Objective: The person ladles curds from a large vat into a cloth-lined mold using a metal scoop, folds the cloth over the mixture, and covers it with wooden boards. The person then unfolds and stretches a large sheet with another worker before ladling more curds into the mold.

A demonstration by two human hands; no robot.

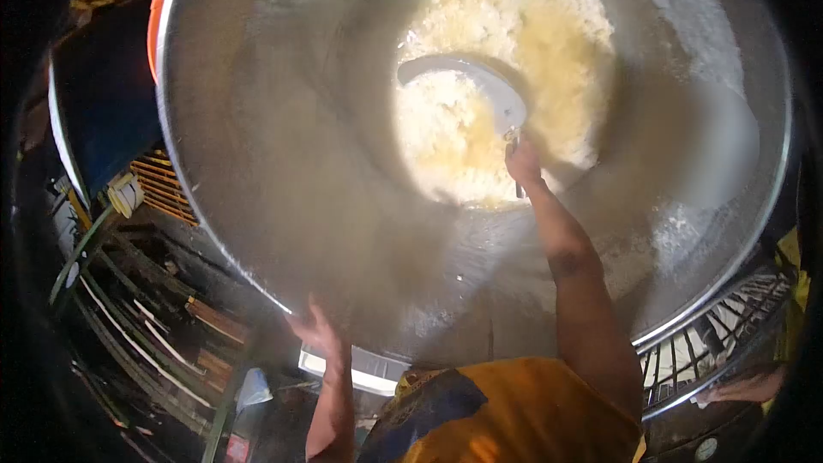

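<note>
A wide, deep metal pan fills most of the view. At its bottom lies a pale, white-to-yellow crumbly mass; I cannot tell exactly what it is. My right hand is closed round the short handle of a curved, sickle-shaped metal scraper. The broad blade arcs to the left across the pale mass. At the pan's lower left rim, my left hand rests against the edge with its fingers apart. Haze or steam blurs part of the pan's inner wall.
Left of the pan are an orange slatted crate, a dark blue panel and several poles and sticks. A barred metal rack stands at lower right, with another person's hand or arm beside it. A white box edge shows below the rim.
</note>
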